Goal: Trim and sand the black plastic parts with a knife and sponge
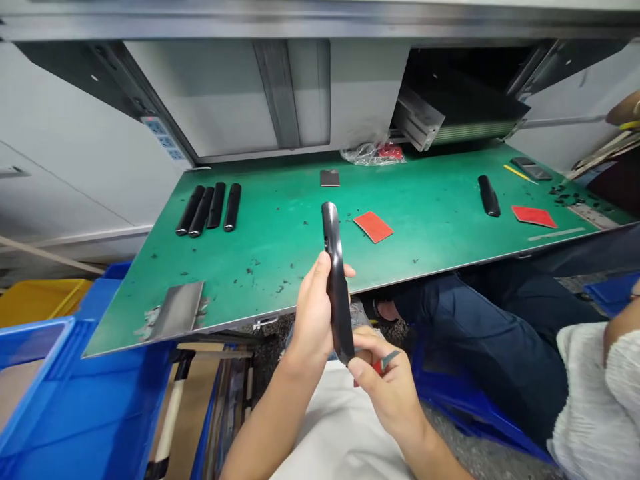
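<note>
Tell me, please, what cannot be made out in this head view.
All in the head view:
Left hand: most fingers, hidden behind the black part.
Red thing: its full shape, covered by the right hand.
Bag: its red contents, obscured by crumpled plastic.
Blue bin: its full extent, cut off by the left edge.
Co-worker: head, outside the right edge.

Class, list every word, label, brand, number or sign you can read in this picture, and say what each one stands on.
Readable texts: none.
Blue-and-white strip on the frame: its markings are too small and blurred to read.
Dark device at the bench's far right: any markings are too small to read.
Black piece in the left hand: no lettering can be made out.
</note>
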The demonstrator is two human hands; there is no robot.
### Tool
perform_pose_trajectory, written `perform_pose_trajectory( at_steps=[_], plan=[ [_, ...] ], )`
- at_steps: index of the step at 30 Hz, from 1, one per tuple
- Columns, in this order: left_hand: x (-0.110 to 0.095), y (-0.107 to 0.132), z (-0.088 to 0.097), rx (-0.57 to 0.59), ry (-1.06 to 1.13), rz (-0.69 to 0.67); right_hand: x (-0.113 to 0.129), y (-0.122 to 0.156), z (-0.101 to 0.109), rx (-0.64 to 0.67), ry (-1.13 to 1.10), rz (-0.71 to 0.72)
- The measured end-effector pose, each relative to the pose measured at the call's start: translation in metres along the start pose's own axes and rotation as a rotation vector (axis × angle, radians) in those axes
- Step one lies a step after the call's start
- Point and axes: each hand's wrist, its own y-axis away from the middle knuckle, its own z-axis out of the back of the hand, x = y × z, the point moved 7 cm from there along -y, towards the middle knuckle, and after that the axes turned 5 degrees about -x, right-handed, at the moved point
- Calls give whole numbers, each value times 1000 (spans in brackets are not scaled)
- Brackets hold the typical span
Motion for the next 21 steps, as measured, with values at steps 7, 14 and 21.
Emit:
perform_pose_trajectory(
  at_steps=[7, 14, 21],
  plan=[
    [-2, -65, -11, -66, 1, 17, -18, -54, 13, -61, -12, -98],
    [-4, -93, -21, -30, -87, -16, -30, -82, 26, -75, 18, -175],
    [1, -99, -20, -102, -90, 10, -29, -88, 23, -105, -53, -252]
  ],
)
